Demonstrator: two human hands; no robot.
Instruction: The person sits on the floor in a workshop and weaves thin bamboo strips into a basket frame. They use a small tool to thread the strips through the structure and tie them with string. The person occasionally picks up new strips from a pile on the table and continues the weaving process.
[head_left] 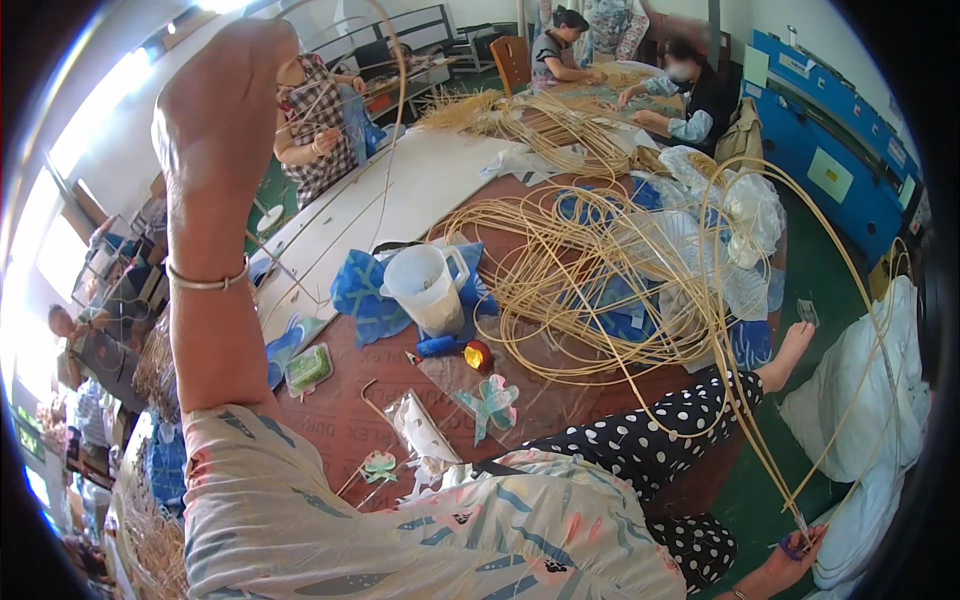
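My left arm is raised high at the left, with a bangle on the wrist. My left hand (pixel 225 85) is closed near the top edge, its fingers mostly turned away; a thin cane strand (pixel 402 85) curves out beside it and down toward the table. Low at the far right, my right hand (pixel 797 560) is closed round purple-handled scissors (pixel 793 545), whose metal blades point upward. Several long cane strands (pixel 745 410) converge at that hand. They loop back to a large tangled coil of pale cane (pixel 560 275) on the table.
On the brown table (pixel 340 430) are a clear plastic jug (pixel 425 290), a green sponge-like block (pixel 309 370), a red and yellow object (pixel 479 356) and flower-shaped pieces (pixel 492 405). Plastic bags (pixel 750 215) lie beyond the coil. People work around the far table; white cloth (pixel 860 390) hangs at right.
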